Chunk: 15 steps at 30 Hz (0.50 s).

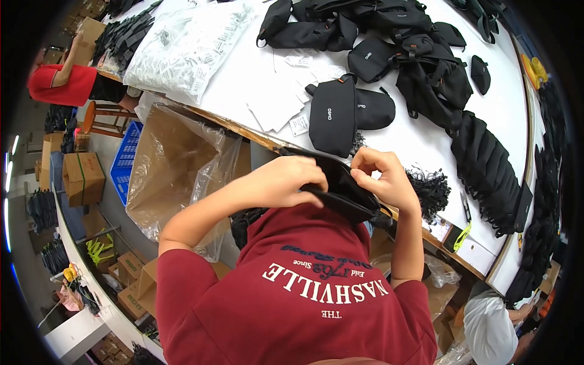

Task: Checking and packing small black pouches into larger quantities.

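A black fabric pouch (344, 204) lies at the table's near edge, against my body, with its mouth spread and its dark inside showing. My left hand (289, 182) is curled over the pouch's left side, fingers bent into the opening. On the other side, thumb and forefinger of my right hand (383, 176) pinch together at the far rim. Just beyond them a finished-looking black pouch (331, 121) with a small white print lies on the white table (243, 73), partly over another black pouch (376, 109).
Black pouches (426, 73) are heaped at the far right, with a long row of them (486, 170) nearer. Black cords (429, 191) lie bundled beside yellow-handled snips (463, 234). A clear bag of white tags (188, 48) and a plastic-lined carton (164, 164) are leftward. People work nearby.
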Available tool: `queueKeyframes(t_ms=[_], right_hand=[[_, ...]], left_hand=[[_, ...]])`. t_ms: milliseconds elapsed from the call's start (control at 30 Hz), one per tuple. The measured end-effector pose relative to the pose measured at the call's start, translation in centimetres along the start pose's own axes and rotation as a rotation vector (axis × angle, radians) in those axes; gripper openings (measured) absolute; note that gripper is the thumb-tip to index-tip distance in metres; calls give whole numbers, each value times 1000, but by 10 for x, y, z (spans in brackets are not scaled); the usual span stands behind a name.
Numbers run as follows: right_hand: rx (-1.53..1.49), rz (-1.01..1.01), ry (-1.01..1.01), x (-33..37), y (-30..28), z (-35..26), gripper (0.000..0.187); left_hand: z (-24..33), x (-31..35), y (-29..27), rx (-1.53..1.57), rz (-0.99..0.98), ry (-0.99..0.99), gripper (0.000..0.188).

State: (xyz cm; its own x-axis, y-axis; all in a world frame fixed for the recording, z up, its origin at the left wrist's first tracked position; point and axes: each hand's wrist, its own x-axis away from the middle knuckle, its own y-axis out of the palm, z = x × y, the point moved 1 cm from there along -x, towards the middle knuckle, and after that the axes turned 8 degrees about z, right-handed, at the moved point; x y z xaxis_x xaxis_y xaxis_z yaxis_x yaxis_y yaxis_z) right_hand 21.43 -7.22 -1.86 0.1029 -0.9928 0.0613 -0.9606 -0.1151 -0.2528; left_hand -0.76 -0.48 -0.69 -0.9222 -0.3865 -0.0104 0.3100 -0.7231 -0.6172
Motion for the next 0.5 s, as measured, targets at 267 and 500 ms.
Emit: queueKeyframes(t_ms=[267, 500], right_hand=[[12, 75, -2, 17, 10, 3, 12], [56, 152, 26, 23, 8, 6, 11]], left_hand=[[-47, -39, -60, 678, 168, -209, 24], [-179, -70, -38, -509, 499, -376, 38]])
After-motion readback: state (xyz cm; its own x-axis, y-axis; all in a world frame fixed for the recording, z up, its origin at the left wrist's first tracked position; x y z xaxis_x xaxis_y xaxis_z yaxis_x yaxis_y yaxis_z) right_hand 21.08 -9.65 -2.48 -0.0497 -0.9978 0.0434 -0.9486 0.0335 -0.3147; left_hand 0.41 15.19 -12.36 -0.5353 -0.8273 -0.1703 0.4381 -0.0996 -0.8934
